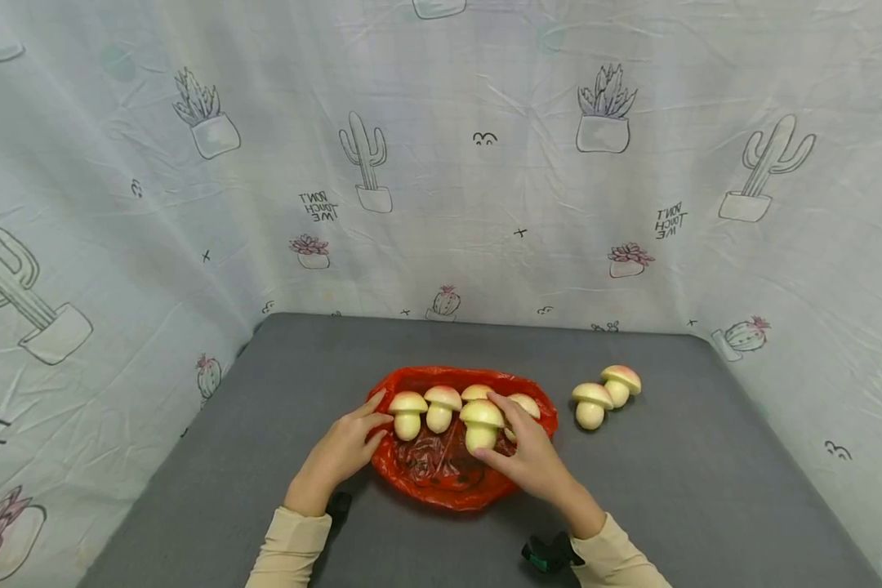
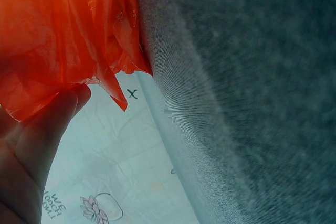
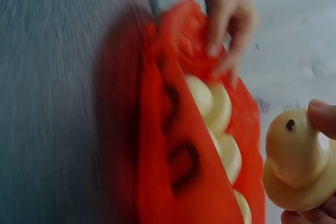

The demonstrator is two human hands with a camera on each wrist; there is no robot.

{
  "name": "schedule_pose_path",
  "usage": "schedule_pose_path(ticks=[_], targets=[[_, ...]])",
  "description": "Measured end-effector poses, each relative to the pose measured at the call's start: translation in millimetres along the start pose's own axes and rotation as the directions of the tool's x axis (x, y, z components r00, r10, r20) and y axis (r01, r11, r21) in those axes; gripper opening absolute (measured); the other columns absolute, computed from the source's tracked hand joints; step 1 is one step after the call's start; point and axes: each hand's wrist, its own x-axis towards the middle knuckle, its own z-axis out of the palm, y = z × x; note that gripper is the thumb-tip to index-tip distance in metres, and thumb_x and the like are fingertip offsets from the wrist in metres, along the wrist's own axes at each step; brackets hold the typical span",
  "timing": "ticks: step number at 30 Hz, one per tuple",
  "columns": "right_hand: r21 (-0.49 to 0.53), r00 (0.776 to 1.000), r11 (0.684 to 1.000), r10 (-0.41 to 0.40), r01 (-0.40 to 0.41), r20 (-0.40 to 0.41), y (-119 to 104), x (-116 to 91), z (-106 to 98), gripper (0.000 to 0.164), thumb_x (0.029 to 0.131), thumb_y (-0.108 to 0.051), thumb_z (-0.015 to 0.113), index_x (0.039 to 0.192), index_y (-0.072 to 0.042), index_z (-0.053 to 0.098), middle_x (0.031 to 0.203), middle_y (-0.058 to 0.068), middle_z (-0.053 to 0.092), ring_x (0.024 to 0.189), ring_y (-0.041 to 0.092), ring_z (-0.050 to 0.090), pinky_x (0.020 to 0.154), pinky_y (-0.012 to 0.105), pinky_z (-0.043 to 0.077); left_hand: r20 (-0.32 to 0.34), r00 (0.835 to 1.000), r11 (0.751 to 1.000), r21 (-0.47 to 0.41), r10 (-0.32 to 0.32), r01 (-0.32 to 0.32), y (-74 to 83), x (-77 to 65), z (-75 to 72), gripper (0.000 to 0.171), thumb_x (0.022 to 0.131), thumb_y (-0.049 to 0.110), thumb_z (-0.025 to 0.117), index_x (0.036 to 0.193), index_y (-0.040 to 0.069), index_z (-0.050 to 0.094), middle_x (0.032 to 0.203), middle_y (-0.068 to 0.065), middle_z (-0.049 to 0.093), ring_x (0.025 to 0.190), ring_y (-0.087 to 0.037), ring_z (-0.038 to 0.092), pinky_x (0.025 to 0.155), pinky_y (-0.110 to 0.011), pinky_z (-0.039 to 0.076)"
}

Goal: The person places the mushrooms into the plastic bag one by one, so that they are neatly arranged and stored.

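the red bag (image 1: 452,500) sits mouth-up on the desk (image 1: 706,457), probably spread wide so the mushrooms (image 1: 443,400) inside are easy to reach. the left hand (image 1: 347,445), fingers loosely apart, touches its rim, likely to steady it. the right hand (image 1: 532,462) grasps one mushroom (image 1: 481,420) between thumb and fingers above the bag's mouth; two more mushrooms (image 1: 591,397) rest together on the desk to the right.

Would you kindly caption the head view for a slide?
Right hand holding a toy mushroom above a red plastic bag, left hand at its rim.
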Motion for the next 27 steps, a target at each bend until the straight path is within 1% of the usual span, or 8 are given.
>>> schedule_pose_path(ticks=[4,9,12,14,19,27], targets=[[0.010,0.999,1.000,-0.004,0.004,0.054,-9,5,19,0.077,0.081,-0.033,0.075,0.143,-0.007,0.039,0.139,0.010,0.049,0.125,0.025,0.050,0.096,0.047,0.046,0.009,1.000,1.000,0.006,-0.005,0.005,0.7,-0.8,-0.6,0.025,0.082,0.004,0.071,0.107,0.003,0.072,0.139,-0.020,0.050,0.106,-0.032,0.064,0.083,-0.040,0.054],[0.025,0.994,0.999,0.022,-0.025,0.106,-16,12,36,0.077,0.082,-0.035,0.074,0.142,-0.002,0.039,0.140,0.012,0.048,0.128,0.028,0.047,0.099,0.050,0.043,0.004,1.000,1.000,0.010,0.000,0.000,0.6,-1.0,-0.8,0.025,0.082,0.003,0.072,0.107,0.003,0.072,0.138,-0.020,0.050,0.109,-0.033,0.063,0.085,-0.041,0.053],[0.007,0.988,0.999,0.045,-0.046,0.146,-18,14,45,0.077,0.083,-0.037,0.072,0.142,-0.002,0.039,0.140,0.012,0.047,0.128,0.028,0.047,0.099,0.049,0.043,-0.003,1.000,1.000,0.012,0.006,-0.006,0.0,-0.9,-0.7,0.025,0.081,0.003,0.072,0.106,0.003,0.072,0.138,-0.020,0.051,0.109,-0.032,0.063,0.086,-0.041,0.053],[-0.009,0.985,0.999,0.045,-0.044,0.168,-18,15,51,0.076,0.083,-0.038,0.072,0.142,-0.002,0.039,0.140,0.012,0.047,0.128,0.028,0.047,0.099,0.048,0.044,-0.007,1.000,1.000,0.012,0.009,-0.009,-0.1,-0.7,-0.6,0.025,0.081,0.003,0.072,0.106,0.003,0.072,0.138,-0.020,0.051,0.109,-0.032,0.062,0.086,-0.041,0.053],[-0.030,0.976,0.999,0.031,-0.025,0.215,-20,18,63,0.076,0.084,-0.037,0.071,0.142,0.000,0.037,0.142,0.015,0.046,0.130,0.030,0.045,0.102,0.048,0.042,-0.010,1.000,1.000,0.012,0.006,-0.006,0.0,-0.9,-0.7,0.025,0.081,0.003,0.072,0.106,0.003,0.072,0.138,-0.019,0.051,0.109,-0.031,0.063,0.087,-0.040,0.053],[-0.060,0.964,0.998,0.019,-0.003,0.265,-22,20,73,0.077,0.084,-0.034,0.072,0.142,0.000,0.036,0.142,0.013,0.045,0.130,0.025,0.045,0.102,0.044,0.042,-0.014,1.000,1.000,0.003,0.010,-0.010,0.9,-1.1,-1.1,0.024,0.081,0.003,0.072,0.105,0.002,0.072,0.138,-0.020,0.051,0.106,-0.031,0.064,0.085,-0.040,0.054]])
